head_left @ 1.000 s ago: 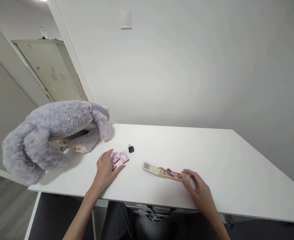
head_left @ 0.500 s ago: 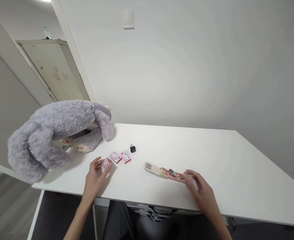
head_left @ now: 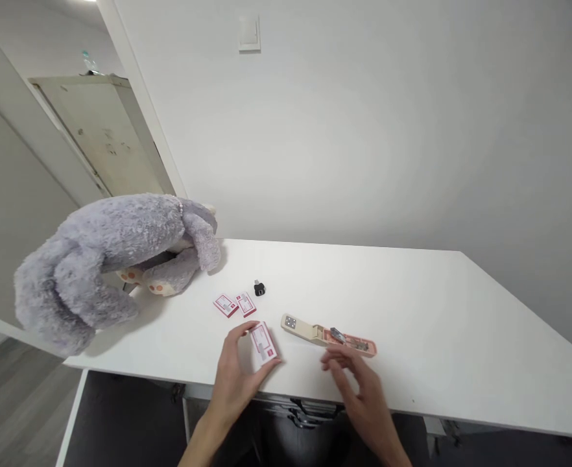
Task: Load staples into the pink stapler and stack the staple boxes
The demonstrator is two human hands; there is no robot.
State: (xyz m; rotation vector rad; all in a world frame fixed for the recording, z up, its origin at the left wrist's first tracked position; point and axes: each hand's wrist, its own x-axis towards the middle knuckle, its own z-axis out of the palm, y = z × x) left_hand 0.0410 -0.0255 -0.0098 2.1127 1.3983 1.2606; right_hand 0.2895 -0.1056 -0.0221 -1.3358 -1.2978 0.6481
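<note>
My left hand (head_left: 237, 373) holds a small red-and-white box (head_left: 263, 344) between thumb and fingers, just above the white table's (head_left: 436, 324) front edge. My right hand (head_left: 357, 383) hovers beside it with fingers loosely spread, blurred by motion and holding nothing. Just beyond my right hand lies an opened beige and pink stapler (head_left: 327, 335), flat on the table. Two more small red-and-white boxes (head_left: 234, 304) lie side by side farther back, with a small black clip-like object (head_left: 259, 288) right of them.
A large grey plush toy (head_left: 111, 259) slumps over the table's left end. A white wall with a switch plate (head_left: 248, 34) rises behind the table. A cream door (head_left: 96, 133) stands at the left. Dark floor and drawer handles show below the front edge.
My left hand picked up one small box and carried it right, toward the middle. My right hand let go of the stapler's end and moved left toward the box.
</note>
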